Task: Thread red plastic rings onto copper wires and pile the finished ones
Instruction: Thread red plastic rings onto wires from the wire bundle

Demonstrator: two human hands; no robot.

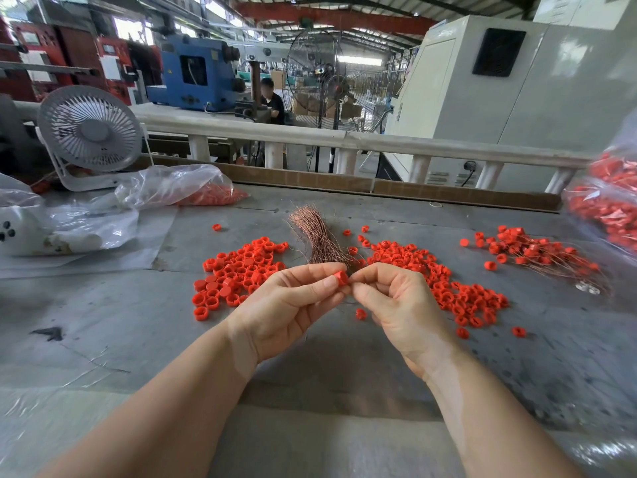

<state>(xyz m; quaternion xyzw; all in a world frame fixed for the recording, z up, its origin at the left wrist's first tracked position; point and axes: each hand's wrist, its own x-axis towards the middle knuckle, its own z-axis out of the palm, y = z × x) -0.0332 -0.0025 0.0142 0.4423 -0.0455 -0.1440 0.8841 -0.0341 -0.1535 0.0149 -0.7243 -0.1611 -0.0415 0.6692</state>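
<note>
At frame centre the left hand [289, 305] pinches a red ring [341, 278]; the right hand [396, 298] meets it with pinched fingertips, the wire hardly visible. Behind lies the copper wire bundle [315, 236], loose rings [238, 270] either side, finished pile [537, 253] at right.

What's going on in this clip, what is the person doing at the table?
A person is threading red rings onto copper wire. The left hand pinches one red ring while the right hand works at it with fingertips; any wire there is too thin to make out. The bundle of copper wires lies just behind, between two heaps of loose rings. A pile of finished, wired rings sits to the right on the grey table.
</note>
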